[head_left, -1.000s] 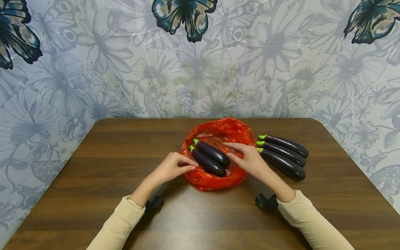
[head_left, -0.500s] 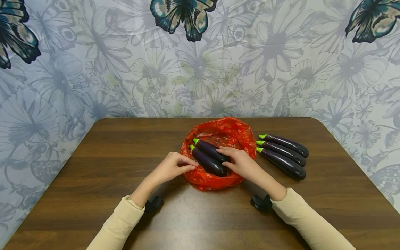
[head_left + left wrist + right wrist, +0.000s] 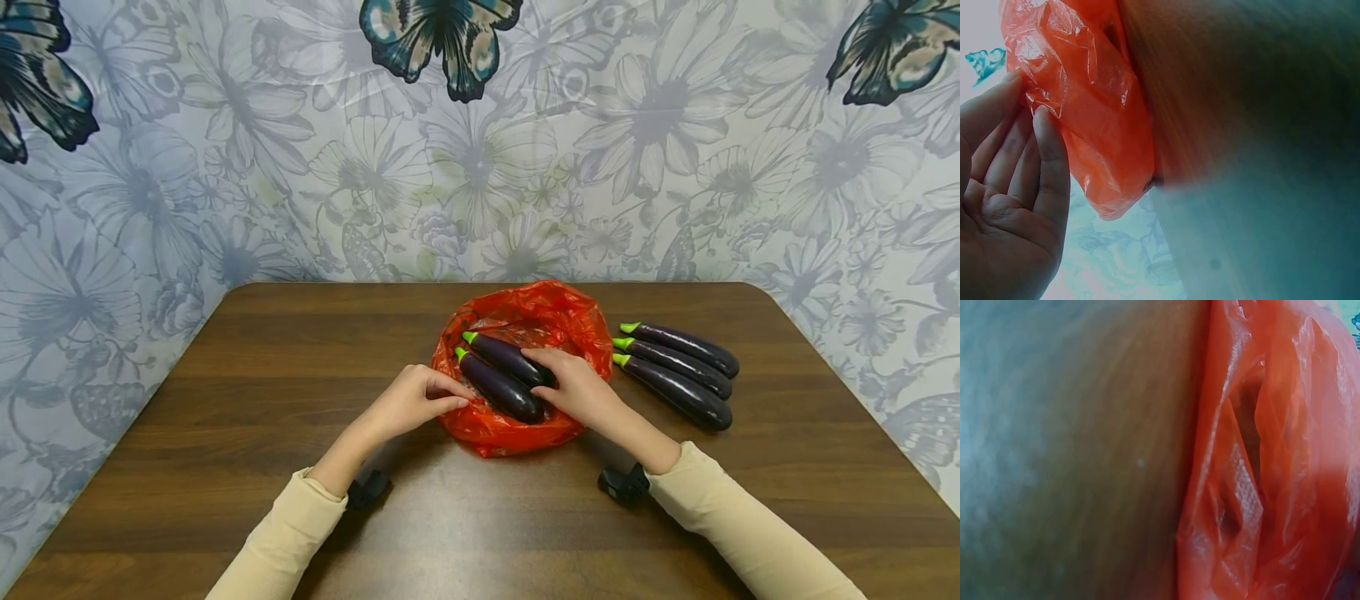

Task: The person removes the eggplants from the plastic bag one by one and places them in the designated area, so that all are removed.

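A red plastic bag stands wide open on the table, its rim rolled into a ring. Two glossy dark eggplants lie inside, a near eggplant and a far eggplant, green stems pointing left. My left hand pinches the bag's left rim between thumb and fingers; the left wrist view shows this hand at the crinkled plastic. Over the bag's right side, my right hand grips the blunt end of the far eggplant, thumb on its near side. The right wrist view has only the bag's side, with that hand's fingers hidden.
Three more eggplants lie side by side on the brown wooden table, just right of the bag, stems towards it. Behind the table's far edge hangs a floral wall covering with butterflies.
My right hand has moved left and slightly down, from over the bag's interior onto the far eggplant's end, and now grips it. My left hand has stayed at the rim.
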Demonstrator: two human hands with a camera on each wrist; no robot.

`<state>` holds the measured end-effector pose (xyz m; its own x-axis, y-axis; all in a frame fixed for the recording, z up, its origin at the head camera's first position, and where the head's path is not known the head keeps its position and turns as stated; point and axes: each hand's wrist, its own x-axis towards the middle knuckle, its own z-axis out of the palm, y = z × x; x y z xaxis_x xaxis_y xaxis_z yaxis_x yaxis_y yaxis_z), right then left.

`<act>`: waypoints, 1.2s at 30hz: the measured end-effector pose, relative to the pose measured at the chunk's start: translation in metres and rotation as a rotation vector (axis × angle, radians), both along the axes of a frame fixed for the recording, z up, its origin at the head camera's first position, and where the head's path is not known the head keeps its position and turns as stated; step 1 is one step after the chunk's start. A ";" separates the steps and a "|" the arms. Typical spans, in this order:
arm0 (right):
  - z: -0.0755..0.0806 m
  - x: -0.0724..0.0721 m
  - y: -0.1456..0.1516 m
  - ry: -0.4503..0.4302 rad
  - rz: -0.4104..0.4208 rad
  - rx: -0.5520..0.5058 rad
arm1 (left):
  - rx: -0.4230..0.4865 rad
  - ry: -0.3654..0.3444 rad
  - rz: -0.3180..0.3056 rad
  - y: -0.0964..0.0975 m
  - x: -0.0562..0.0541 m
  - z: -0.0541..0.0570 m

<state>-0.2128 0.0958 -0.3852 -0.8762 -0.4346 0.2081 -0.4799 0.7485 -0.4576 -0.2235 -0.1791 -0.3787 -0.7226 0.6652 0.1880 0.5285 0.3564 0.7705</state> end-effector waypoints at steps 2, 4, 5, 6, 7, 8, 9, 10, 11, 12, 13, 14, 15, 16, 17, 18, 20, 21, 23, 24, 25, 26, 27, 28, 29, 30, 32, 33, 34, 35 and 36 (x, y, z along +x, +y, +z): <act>0.000 0.000 0.000 0.000 -0.002 -0.011 | -0.001 -0.003 0.001 0.000 0.000 0.000; -0.001 0.000 0.001 0.007 -0.005 -0.023 | -0.003 -0.006 0.001 0.000 0.000 0.001; -0.002 -0.001 0.001 0.011 -0.007 -0.030 | -0.005 -0.008 0.001 0.000 0.000 0.001; -0.002 -0.001 0.002 0.013 -0.012 -0.039 | -0.006 -0.008 0.000 0.000 0.000 0.001; -0.003 -0.001 0.002 0.015 -0.016 -0.047 | -0.008 -0.009 -0.001 0.000 0.000 0.001; -0.004 -0.001 0.003 0.017 -0.021 -0.054 | -0.009 -0.011 -0.002 0.000 0.000 0.001; -0.005 -0.001 0.003 0.017 -0.025 -0.064 | -0.010 -0.013 -0.002 0.000 0.000 0.001; -0.005 -0.001 0.003 0.014 -0.031 -0.075 | -0.010 -0.014 -0.002 0.000 0.000 0.001; -0.005 -0.001 0.004 0.011 -0.034 -0.084 | -0.010 -0.014 -0.003 0.000 0.000 0.001; -0.005 -0.002 0.004 0.004 -0.038 -0.095 | -0.010 -0.013 -0.004 0.000 0.000 0.001; -0.005 -0.002 0.004 0.001 -0.040 -0.102 | -0.010 -0.013 -0.004 -0.001 0.000 0.001; -0.004 -0.002 0.005 -0.005 -0.040 -0.109 | -0.009 -0.013 -0.005 -0.001 0.000 0.001; -0.003 -0.002 0.005 -0.012 -0.040 -0.116 | -0.008 -0.013 -0.005 -0.001 0.000 0.001; -0.002 -0.001 0.005 -0.019 -0.041 -0.123 | -0.008 -0.011 -0.004 -0.001 0.000 0.001; -0.002 -0.001 0.005 -0.026 -0.042 -0.132 | -0.009 -0.010 -0.004 -0.001 0.000 0.001; -0.001 -0.001 0.006 -0.030 -0.042 -0.138 | -0.009 -0.009 -0.004 -0.001 0.000 0.001; 0.002 0.001 0.008 -0.037 -0.046 -0.149 | -0.009 -0.008 -0.004 -0.002 0.000 0.001; 0.003 0.001 0.009 -0.038 -0.048 -0.156 | -0.010 -0.006 -0.004 -0.002 0.000 0.000; 0.005 0.002 0.014 -0.039 -0.051 -0.164 | -0.010 -0.003 -0.004 -0.001 0.001 0.000; 0.006 0.003 0.016 -0.043 -0.055 -0.167 | -0.010 -0.002 -0.004 -0.001 0.001 0.000; 0.008 0.004 0.019 -0.047 -0.057 -0.171 | -0.011 -0.001 -0.004 -0.001 0.002 0.000; 0.010 0.004 0.022 -0.053 -0.059 -0.177 | -0.011 0.002 -0.004 -0.001 0.002 0.000; 0.011 0.005 0.026 -0.060 -0.064 -0.184 | -0.011 0.002 -0.004 0.000 0.002 -0.001; 0.013 0.006 0.029 -0.067 -0.071 -0.188 | -0.011 0.003 -0.004 0.000 0.003 -0.001; 0.015 0.006 0.033 -0.069 -0.075 -0.194 | -0.010 0.003 -0.004 0.000 0.003 -0.001; 0.017 0.007 0.036 -0.070 -0.081 -0.201 | -0.010 0.004 -0.003 0.000 0.003 -0.001; 0.021 0.009 0.045 -0.074 -0.097 -0.213 | -0.009 0.003 -0.003 0.000 0.004 -0.001; 0.022 0.010 0.049 -0.074 -0.103 -0.219 | -0.009 0.002 -0.002 0.000 0.004 -0.001; 0.024 0.011 0.053 -0.076 -0.107 -0.222 | -0.009 0.002 -0.001 0.000 0.005 -0.001; 0.026 0.012 0.058 -0.077 -0.111 -0.226 | -0.009 0.001 0.000 0.000 0.005 -0.001; 0.028 0.012 0.062 -0.082 -0.118 -0.227 | -0.011 0.000 0.001 0.000 0.006 -0.001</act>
<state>-0.2004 0.1583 -0.3567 -0.9360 -0.2792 0.2146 -0.3500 0.6710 -0.6537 -0.2179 -0.1788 -0.3796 -0.7236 0.6662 0.1808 0.5279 0.3653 0.7667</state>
